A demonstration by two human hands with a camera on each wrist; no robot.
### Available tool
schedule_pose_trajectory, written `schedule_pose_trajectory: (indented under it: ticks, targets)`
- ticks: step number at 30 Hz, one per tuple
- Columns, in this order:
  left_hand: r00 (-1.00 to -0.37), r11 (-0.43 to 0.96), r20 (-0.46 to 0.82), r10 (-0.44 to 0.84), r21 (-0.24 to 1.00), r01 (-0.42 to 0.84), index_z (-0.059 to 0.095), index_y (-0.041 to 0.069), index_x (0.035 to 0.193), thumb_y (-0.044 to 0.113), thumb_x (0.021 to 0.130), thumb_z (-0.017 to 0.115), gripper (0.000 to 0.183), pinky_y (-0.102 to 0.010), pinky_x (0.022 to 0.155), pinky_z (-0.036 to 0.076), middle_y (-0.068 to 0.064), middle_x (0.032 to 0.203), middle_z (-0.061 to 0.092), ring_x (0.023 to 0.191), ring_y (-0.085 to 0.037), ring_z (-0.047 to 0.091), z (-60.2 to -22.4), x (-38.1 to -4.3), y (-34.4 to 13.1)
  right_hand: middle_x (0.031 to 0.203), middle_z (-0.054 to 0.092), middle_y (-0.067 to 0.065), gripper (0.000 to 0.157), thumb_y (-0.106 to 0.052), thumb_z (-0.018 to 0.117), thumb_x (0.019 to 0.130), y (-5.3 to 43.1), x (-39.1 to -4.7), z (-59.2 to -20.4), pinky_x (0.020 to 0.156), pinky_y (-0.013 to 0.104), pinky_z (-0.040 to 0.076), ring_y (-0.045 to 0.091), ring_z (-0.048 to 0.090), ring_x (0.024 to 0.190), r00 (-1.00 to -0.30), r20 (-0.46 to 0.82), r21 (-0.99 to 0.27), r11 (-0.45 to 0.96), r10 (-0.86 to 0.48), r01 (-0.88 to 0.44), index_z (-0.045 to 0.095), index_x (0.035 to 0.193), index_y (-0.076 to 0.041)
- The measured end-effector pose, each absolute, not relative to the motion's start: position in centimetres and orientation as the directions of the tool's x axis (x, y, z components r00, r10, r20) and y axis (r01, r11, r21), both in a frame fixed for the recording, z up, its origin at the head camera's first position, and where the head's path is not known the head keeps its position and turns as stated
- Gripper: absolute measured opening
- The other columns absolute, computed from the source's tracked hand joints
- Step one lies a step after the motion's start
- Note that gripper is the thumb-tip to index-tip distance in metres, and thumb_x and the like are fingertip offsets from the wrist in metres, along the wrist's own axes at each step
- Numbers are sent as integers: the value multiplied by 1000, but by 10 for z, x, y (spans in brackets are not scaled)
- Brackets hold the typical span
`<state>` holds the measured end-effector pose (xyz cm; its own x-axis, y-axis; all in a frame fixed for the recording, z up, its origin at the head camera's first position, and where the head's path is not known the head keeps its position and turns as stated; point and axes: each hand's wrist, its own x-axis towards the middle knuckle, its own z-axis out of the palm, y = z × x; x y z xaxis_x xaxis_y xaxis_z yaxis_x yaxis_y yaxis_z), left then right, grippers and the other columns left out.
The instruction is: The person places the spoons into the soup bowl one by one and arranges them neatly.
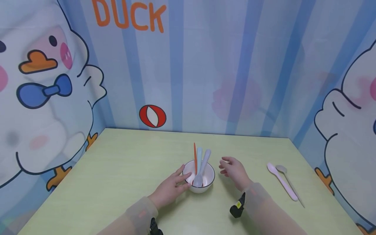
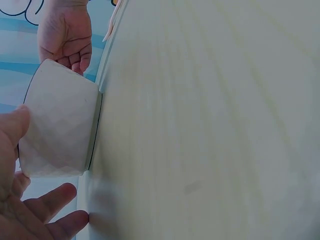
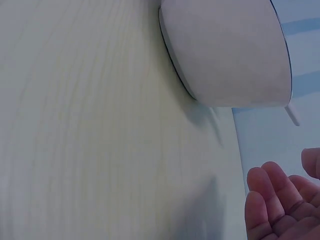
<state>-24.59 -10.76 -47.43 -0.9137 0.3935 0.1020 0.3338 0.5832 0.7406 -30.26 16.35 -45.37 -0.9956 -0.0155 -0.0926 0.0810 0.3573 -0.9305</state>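
Bowl (image 1: 199,190) upright on table (image 1: 117,169); orange utensil (image 1: 195,156), light blue spoon (image 1: 199,156) and lavender spoon (image 1: 206,160) stand leaning inside it. Hands apart, bowl between them. Left hand (image 1: 168,191) at bowl's left rim, fingers spread loosely. Right hand (image 1: 236,173) just right of bowl, fingers slightly bent, holding nothing. Pink spoon (image 1: 282,181) and grey spoon (image 1: 289,182) lie well right of bowl.

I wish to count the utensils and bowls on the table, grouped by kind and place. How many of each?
Bowl: 1
Utensils standing in the bowl: 3
Spoons lying outside the bowl: 2
Total: 6
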Motion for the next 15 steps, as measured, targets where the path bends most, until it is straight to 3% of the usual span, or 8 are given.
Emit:
schedule_pose_trajectory:
  ticks: [15]
  targets:
    - [-914, 588, 100, 393, 737, 333, 51, 19, 141, 42, 95, 59, 52, -54, 109, 29, -6, 159, 21, 141, -34, 26, -473, -246, -108, 117, 64, 18, 47, -26, 52, 100, 178, -292, -452, 88, 41, 51, 24, 65, 94, -993, -113, -914, 395, -37, 89, 45, 140, -1]
